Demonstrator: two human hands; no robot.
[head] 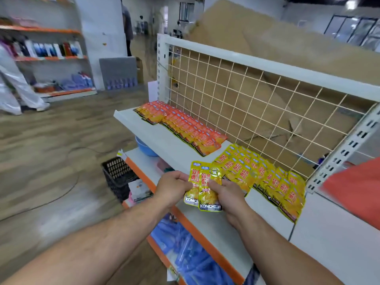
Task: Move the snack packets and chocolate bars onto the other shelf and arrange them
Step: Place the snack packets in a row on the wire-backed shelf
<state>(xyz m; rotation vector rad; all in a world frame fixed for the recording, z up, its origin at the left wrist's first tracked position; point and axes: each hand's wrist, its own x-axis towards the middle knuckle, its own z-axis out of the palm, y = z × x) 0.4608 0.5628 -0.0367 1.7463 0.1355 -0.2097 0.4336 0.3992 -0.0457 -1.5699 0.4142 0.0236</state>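
While the left hand [172, 188] and right hand [226, 194] each keep a closed grip, fingers curled, on a pair of overlapping glossy yellow foil snack packets [207, 188], the pair stands upright over the near edge of the white metal shelf [164, 138]. Far left on that shelf lies a row of overlapping orange foil packets [185, 126]. Just right of the held pair, a row of matching yellow packets [267, 177] runs along the cream wire grid panel [246, 99]. A black plastic basket [117, 173] sits lower left.

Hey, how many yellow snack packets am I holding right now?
2. The rear yellow packet is in the left hand; the front yellow packet, overlapping it, is pinched by the right hand. More may be hidden behind.
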